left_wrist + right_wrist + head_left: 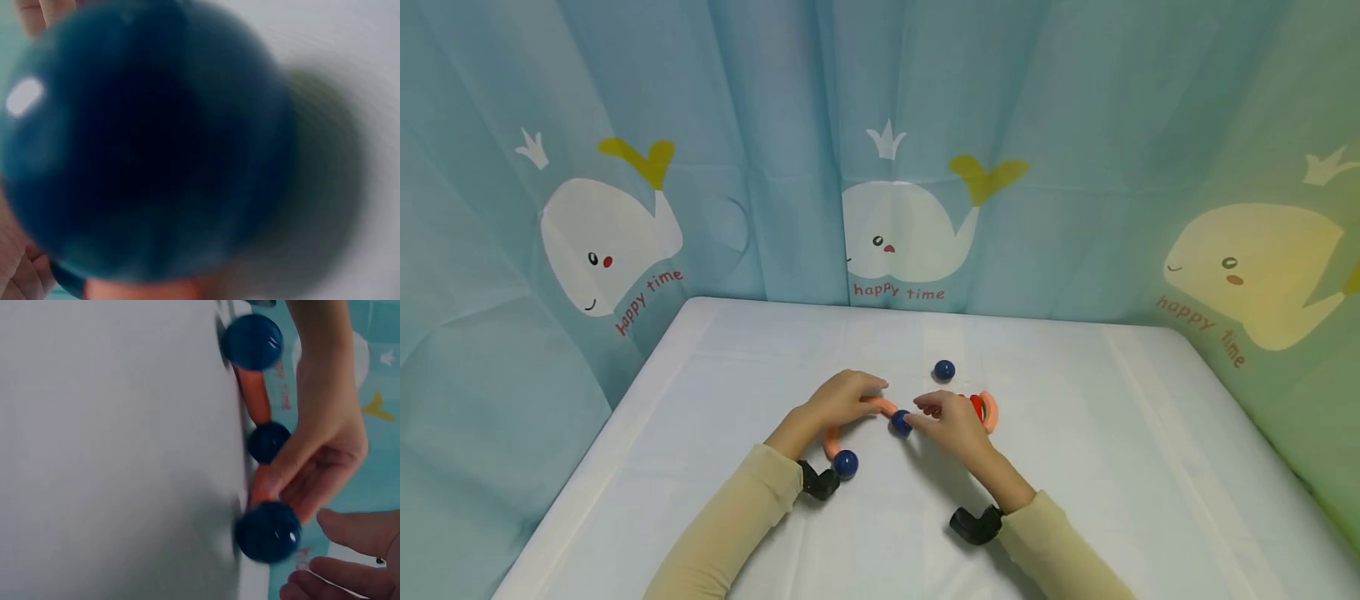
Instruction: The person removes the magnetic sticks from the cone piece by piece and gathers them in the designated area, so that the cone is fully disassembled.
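My left hand (844, 398) pinches an orange curved piece (259, 485) between two blue balls; in the right wrist view its thumb lies on the piece. The chain runs from an end ball (846, 464) by my left wrist, along another orange curve (831, 442), through a middle ball (269, 442) that the left hand hides in the head view, to the other end ball (901, 423). Beside that ball is my right hand (953, 423), its fingers extended and holding nothing; the right wrist view shows a gap. A blue ball (147, 144) fills most of the left wrist view.
A loose blue ball (944, 371) lies behind my right hand. Red pieces (976, 406) and an orange curved piece (991, 412) lie just right of that hand, partly hidden by it. The white table (760, 350) ends at a blue whale-print curtain (790, 167).
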The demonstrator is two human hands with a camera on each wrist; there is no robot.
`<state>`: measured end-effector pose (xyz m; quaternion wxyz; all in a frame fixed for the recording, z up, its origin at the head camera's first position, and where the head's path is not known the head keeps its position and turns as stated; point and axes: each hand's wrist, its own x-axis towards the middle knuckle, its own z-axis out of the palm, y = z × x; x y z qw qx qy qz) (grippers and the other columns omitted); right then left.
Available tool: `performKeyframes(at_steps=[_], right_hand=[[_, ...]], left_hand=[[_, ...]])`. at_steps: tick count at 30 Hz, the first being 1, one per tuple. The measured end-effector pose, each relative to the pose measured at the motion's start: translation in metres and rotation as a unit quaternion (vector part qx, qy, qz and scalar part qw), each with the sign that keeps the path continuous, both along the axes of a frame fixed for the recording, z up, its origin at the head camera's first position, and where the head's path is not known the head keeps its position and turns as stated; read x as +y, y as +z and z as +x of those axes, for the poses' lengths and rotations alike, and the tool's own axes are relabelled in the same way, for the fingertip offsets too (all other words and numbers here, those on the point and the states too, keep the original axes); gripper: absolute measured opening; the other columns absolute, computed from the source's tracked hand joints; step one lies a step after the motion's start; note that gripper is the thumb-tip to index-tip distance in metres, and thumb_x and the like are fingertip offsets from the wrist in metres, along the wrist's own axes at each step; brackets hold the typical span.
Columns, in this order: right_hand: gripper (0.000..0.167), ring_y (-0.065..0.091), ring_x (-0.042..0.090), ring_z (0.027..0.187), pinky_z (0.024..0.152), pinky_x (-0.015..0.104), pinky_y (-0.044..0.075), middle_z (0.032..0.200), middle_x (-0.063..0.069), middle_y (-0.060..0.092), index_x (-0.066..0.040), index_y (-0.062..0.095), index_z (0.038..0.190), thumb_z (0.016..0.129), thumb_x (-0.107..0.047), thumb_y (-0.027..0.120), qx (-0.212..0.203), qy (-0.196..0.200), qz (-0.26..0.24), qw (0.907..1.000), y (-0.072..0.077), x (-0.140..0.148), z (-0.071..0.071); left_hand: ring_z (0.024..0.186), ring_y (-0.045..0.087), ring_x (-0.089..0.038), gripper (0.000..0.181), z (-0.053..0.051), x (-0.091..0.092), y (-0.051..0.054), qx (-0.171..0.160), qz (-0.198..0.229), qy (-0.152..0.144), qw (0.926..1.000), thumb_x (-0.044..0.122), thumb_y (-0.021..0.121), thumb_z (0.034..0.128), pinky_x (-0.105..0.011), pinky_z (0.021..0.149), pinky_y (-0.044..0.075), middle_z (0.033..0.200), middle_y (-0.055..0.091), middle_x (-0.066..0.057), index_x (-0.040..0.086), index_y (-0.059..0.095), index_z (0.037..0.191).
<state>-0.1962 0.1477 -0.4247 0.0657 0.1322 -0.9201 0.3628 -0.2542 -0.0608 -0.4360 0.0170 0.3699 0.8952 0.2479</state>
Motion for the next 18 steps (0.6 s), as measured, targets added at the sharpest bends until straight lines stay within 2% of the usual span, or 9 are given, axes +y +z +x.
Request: performKeyframes(at_steps=[4, 8, 12, 16, 18], right_hand=[[0.031, 0.061, 0.019, 0.079, 0.069, 0.034, 0.052, 0.091, 0.008, 0.067, 0.000, 0.070, 0.096, 0.071, -0.016, 0.080, -0.015, 0.027, 0.005, 0.9995, -0.008, -0.011, 0.000], [0.030, 0.058, 0.016, 0.075, 0.068, 0.031, 0.052, 0.089, 0.006, 0.066, 0.000, 0.069, 0.095, 0.070, -0.012, 0.081, -0.009, 0.037, 0.021, 0.9991, -0.013, -0.016, -0.001], [0.029, 0.057, 0.015, 0.076, 0.069, 0.032, 0.051, 0.088, 0.006, 0.066, 0.000, 0.069, 0.093, 0.069, -0.011, 0.081, -0.003, 0.039, 0.026, 0.9989, -0.012, -0.016, 0.001], [0.028, 0.060, 0.016, 0.078, 0.070, 0.033, 0.052, 0.088, 0.005, 0.066, 0.000, 0.070, 0.092, 0.068, -0.010, 0.081, 0.003, 0.038, 0.017, 0.9991, -0.008, -0.010, 0.005], [0.029, 0.062, 0.017, 0.078, 0.070, 0.033, 0.052, 0.088, 0.005, 0.066, 0.000, 0.070, 0.092, 0.067, -0.009, 0.082, 0.006, 0.031, 0.008, 0.9995, -0.004, -0.005, 0.007]], left_hand=[[0.103, 0.058, -0.020, 0.032, 0.000, -0.003, -0.006, -0.009, -0.006, 0.020, 0.9997, 0.019, 0.069, 0.0836, -0.032, 0.089, 0.044, 0.109, 0.065, -0.005, 0.004, 0.066, 0.112], [0.096, 0.061, -0.019, 0.026, 0.001, -0.001, -0.011, -0.001, 0.001, 0.034, 0.9994, 0.019, 0.068, 0.0842, -0.031, 0.085, 0.046, 0.102, 0.067, -0.004, 0.006, 0.070, 0.106], [0.094, 0.061, -0.018, 0.023, 0.002, 0.001, -0.010, 0.017, -0.003, 0.026, 0.9995, 0.018, 0.067, 0.0846, -0.030, 0.084, 0.047, 0.099, 0.068, -0.003, 0.006, 0.071, 0.104], [0.094, 0.061, -0.020, 0.023, 0.001, 0.003, -0.007, 0.019, -0.005, 0.015, 0.9997, 0.018, 0.067, 0.0847, -0.030, 0.084, 0.047, 0.099, 0.068, -0.004, 0.005, 0.071, 0.103], [0.094, 0.061, -0.019, 0.022, 0.000, 0.003, -0.007, 0.012, -0.004, 0.020, 0.9997, 0.018, 0.067, 0.0847, -0.030, 0.083, 0.047, 0.098, 0.068, -0.003, 0.007, 0.071, 0.103]])
